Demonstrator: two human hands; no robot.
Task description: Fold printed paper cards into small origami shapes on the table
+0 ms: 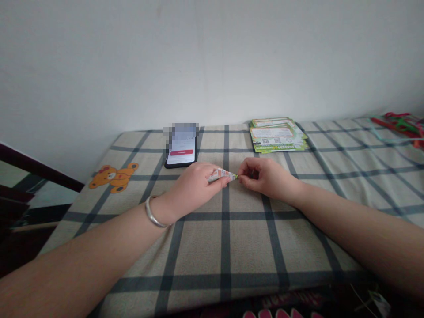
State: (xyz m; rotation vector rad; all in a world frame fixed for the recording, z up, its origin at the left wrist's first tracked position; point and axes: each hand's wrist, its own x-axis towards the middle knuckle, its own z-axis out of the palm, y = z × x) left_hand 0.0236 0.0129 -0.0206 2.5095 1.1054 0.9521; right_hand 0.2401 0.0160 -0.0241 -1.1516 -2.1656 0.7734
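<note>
A small folded piece of printed paper (217,175), narrowing to a point on its right, lies between my two hands. My left hand (195,187), with a silver bangle (153,213) on its wrist, is closed on the paper, thumb in front and fingers hidden behind. At the paper's greenish right tip, my right hand (261,174) pinches with thumb and forefinger. Part of the paper is covered by my left fingers and thumb.
A phone (180,150) with a lit screen lies beyond my left hand. Printed green-and-white leaflets (278,136) are stacked near the wall. A bear cutout (114,177) is at the left on the checked cloth (205,247). Colourful items (402,126) lie far right.
</note>
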